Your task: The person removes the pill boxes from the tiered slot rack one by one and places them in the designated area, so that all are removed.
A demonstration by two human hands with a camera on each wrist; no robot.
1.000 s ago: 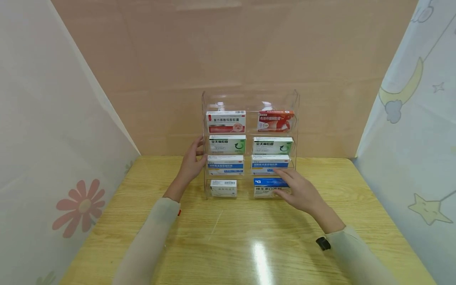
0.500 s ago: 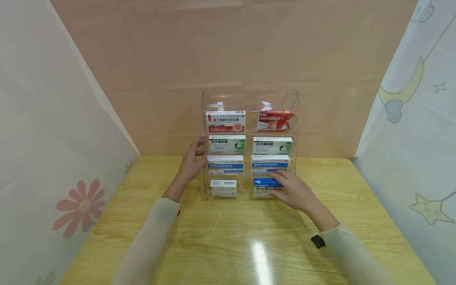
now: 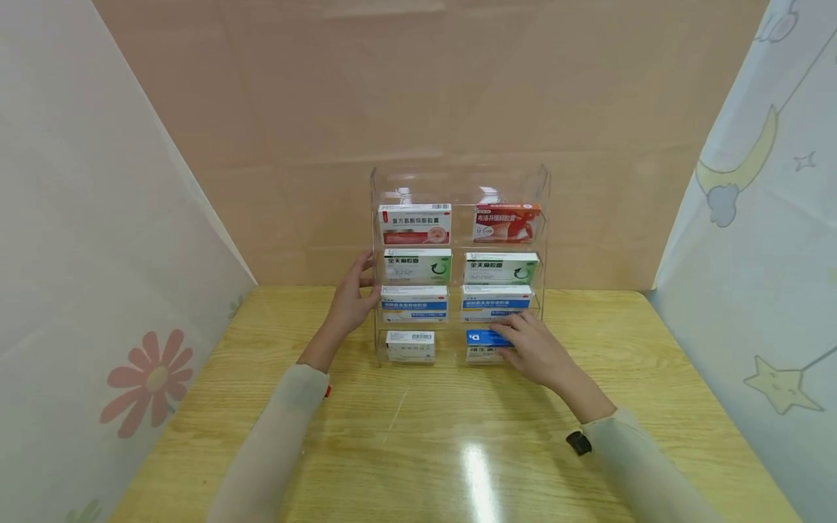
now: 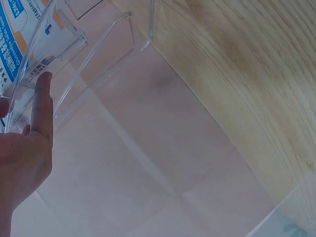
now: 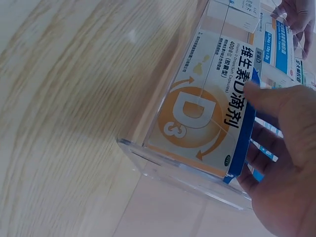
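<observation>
Here, hands (image 3: pixel 352 301) (image 3: pixel 540 351) grip the rack (image 3: pixel 458 195) and blue-topped box (image 5: pixel 206 106), a blue-striped box (image 3: pixel 495 298) close above.

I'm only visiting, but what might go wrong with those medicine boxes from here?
Two things, perhaps. The right hand is at the vitamin D box in the bottom row, close under the right-hand blue-and-white box, so an upward pull could knock that one. And the left hand holds just one side of the clear rack; if that hold slackened, a tug might shift the whole rack.
</observation>
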